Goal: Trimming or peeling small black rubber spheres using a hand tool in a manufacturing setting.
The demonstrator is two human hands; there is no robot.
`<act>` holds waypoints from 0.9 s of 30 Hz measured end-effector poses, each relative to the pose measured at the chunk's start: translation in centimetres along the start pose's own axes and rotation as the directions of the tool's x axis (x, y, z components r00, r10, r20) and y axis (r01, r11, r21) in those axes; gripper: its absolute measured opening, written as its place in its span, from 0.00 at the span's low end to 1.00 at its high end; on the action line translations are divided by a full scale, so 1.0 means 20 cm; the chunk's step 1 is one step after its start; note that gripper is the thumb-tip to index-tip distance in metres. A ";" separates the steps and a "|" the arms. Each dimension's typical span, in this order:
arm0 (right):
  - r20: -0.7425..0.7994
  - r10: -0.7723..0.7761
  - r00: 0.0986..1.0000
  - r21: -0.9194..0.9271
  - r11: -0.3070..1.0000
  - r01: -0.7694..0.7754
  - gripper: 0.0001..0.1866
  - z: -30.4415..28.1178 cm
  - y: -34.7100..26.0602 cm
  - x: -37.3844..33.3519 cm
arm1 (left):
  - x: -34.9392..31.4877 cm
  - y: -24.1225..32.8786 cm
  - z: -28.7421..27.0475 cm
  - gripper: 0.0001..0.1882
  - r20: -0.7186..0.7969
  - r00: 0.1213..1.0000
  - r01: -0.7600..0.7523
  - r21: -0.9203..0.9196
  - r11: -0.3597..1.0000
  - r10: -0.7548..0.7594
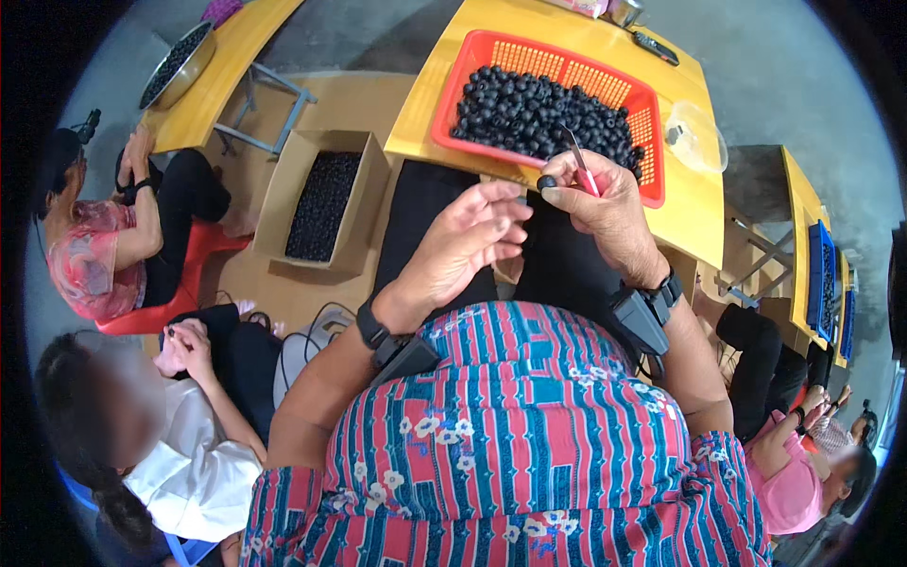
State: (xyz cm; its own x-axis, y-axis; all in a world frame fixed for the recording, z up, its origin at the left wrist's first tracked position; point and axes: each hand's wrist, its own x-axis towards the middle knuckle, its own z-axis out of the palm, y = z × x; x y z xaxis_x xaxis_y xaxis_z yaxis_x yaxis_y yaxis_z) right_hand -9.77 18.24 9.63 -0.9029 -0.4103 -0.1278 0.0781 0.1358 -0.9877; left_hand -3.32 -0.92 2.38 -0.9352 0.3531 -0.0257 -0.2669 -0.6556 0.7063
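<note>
My right hand (605, 203) is closed around a small knife (583, 168) with a red handle, its blade pointing up and away. Between that hand's thumb and forefinger sits a dark round fruit or nut (547, 182). My left hand (465, 241) is beside it, palm turned inward, fingers loosely bent and apart, with nothing visible in it. Just beyond both hands, on a yellow table (416, 128), stands a red plastic basket (482, 47) heaped with similar dark round pieces (534, 109).
A cardboard box (364, 203) of dark pieces stands on the floor at left. A clear plastic container (697, 137) and a black handheld device (656, 47) lie on the table. Other people sit on both sides; a metal bowl (200, 66) and blue trays (820, 283) rest on other tables.
</note>
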 end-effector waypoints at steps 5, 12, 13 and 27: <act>0.068 -0.082 0.994 0.079 0.994 0.076 0.10 0.09 0.13 -0.04 | 0.01 -0.07 0.00 0.15 -0.059 0.996 -0.062 -0.034 0.998 0.060; 0.136 -0.098 0.986 0.036 0.995 0.094 0.10 0.12 0.20 -0.04 | -0.04 -0.09 -0.03 0.13 -0.075 0.996 -0.044 -0.031 0.999 0.042; 0.135 -0.097 0.986 0.037 0.995 0.092 0.10 0.12 0.20 -0.05 | -0.05 -0.09 -0.03 0.13 -0.064 0.998 -0.029 -0.038 0.999 0.027; 0.154 -0.135 0.979 -0.144 0.977 0.157 0.12 0.14 0.12 -0.09 | -0.05 -0.13 0.02 0.12 -0.049 0.998 0.025 -0.104 0.994 -0.030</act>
State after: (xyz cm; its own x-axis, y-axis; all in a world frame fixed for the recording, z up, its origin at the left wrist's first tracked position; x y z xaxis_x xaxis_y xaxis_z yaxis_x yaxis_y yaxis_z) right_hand -6.82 16.86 7.31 -0.8291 -0.5591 -0.0061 -0.1264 0.1979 -0.9720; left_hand -1.69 0.71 0.93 -0.9372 0.3393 -0.0815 -0.3126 -0.7126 0.6281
